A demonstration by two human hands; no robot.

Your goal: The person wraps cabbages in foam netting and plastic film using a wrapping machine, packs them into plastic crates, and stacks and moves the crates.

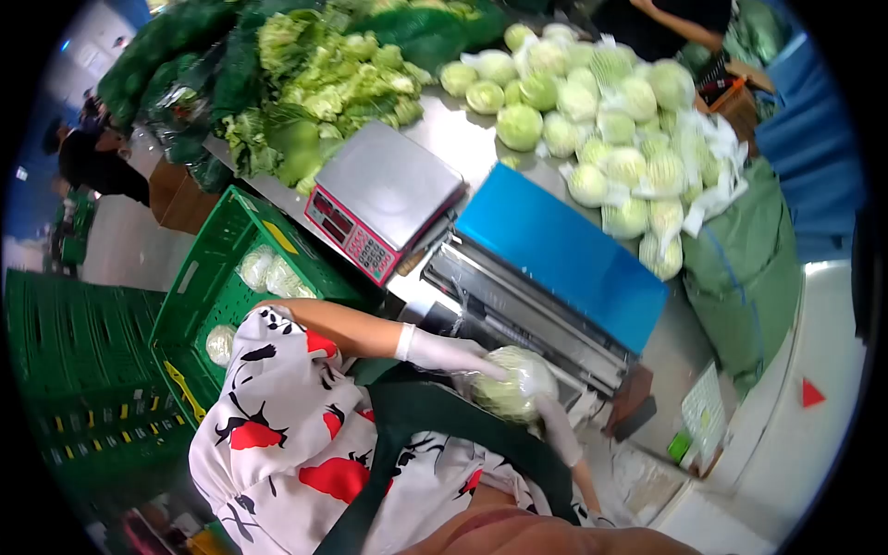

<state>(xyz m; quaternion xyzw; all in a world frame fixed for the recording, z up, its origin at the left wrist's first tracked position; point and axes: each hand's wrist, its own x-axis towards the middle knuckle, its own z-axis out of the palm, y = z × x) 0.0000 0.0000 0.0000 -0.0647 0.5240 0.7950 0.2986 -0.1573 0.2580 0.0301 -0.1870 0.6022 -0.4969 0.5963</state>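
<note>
Before the wrapping machine (555, 273), the gloved left hand (464, 355) and right hand (557, 427) curve partly open around opposite sides of a film-wrapped cabbage (511, 384), apparently to steady its round body.

The round pale-green cabbage (499, 393) gleams under glossy clear plastic film (536, 377), while the square silver scale plate (388, 174) looks smooth, metallic.

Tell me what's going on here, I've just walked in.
A person in white gloves holds a cabbage between the left hand and right hand, close to the body. In front is a blue-topped machine, with a scale to its left. More cabbages are heaped beyond, toward the right, and a few lie in the green crate at left.
</note>
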